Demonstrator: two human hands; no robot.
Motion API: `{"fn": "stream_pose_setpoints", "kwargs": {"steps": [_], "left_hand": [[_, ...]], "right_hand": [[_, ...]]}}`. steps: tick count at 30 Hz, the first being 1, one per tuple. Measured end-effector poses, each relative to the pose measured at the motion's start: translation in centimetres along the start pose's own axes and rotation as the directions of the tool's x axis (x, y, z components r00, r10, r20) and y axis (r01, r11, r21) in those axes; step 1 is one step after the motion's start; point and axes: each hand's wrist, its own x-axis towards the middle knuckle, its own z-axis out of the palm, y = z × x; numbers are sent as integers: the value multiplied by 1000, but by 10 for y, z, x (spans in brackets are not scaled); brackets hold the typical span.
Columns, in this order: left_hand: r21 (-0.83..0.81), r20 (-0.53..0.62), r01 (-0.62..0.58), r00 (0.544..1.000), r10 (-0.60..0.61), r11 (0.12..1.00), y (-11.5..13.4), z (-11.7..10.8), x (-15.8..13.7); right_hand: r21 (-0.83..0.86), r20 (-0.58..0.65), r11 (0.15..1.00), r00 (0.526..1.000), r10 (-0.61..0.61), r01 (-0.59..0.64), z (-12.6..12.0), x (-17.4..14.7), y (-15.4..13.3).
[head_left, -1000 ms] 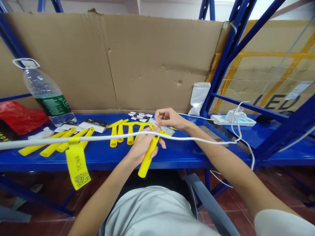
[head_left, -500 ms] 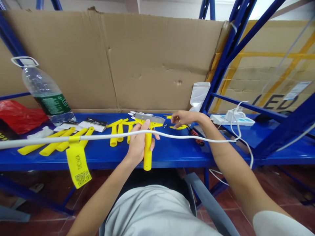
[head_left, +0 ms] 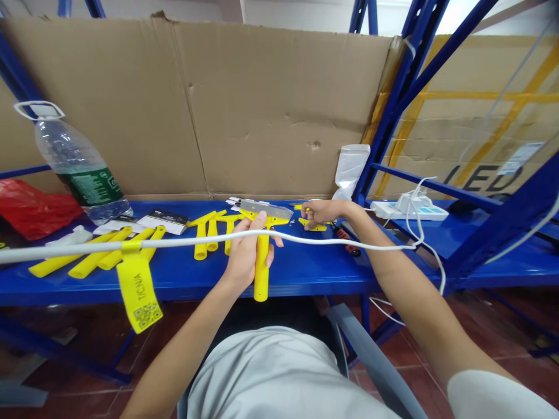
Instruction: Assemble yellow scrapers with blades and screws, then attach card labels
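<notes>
My left hand is closed around the yellow handle of a scraper, its thumb pressed near the head. A wide metal blade lies across the top of that scraper. Over to the right, my right hand reaches down to the table, its fingers closed on a small flat yellow plastic piece. Part of that piece is hidden under the fingers. Tiny screws lie between the two hands. Just beside my right wrist is a red and black screwdriver.
Several yellow T-shaped handles and plain yellow handles lie at left, near a water bottle and a red bag. A white cable with a yellow tag crosses in front. A power strip sits at right.
My right hand has come down slightly and its fingers have closed on the yellow plastic piece. My left hand still holds the scraper in the same place.
</notes>
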Motion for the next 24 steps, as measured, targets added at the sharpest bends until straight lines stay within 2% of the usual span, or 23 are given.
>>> {"fn": "stream_pose_setpoints", "kwargs": {"steps": [3, 6, 8, 10, 12, 13, 16, 18, 21, 24], "left_hand": [[-5, -2, 3, 1000, -3, 1000, 0, 0, 0], [-11, -8, 8, 1000, -8, 1000, 1, 2, 1], [-17, -14, 10, 1000, -11, 1000, 1, 2, 1], [-20, -15, 12, 1000, -12, 1000, 2, 2, 1], [-18, -13, 15, 1000, -16, 1000, 2, 2, 0], [-19, -12, 17, 1000, -17, 1000, 2, 3, 0], [-27, -20, 17, 1000, -17, 1000, 3, 3, 1], [-32, -25, 17, 1000, -18, 999, 2, 3, 1], [-34, -33, 18, 999, -19, 999, 2, 3, 1], [-33, -37, 18, 999, -19, 999, 1, 3, 1]], "right_hand": [[76, -84, 991, 991, -103, 109, -1, -2, -4], [139, -212, 958, 952, -220, 252, -2, -5, -12], [181, -339, 913, 895, -290, 365, -1, -6, -20], [247, -494, 832, 804, -332, 496, -1, -7, -28], [346, -632, 712, 713, -305, 611, -1, -8, -36], [402, -679, 643, 683, -268, 652, -1, -9, -39], [535, -738, 446, 654, -167, 717, -4, -12, -45], [579, -744, 343, 651, -148, 740, -7, -14, -47], [594, -765, 267, 636, -105, 759, -9, -17, -50], [571, -795, 279, 604, -45, 772, -9, -18, -52]]}}
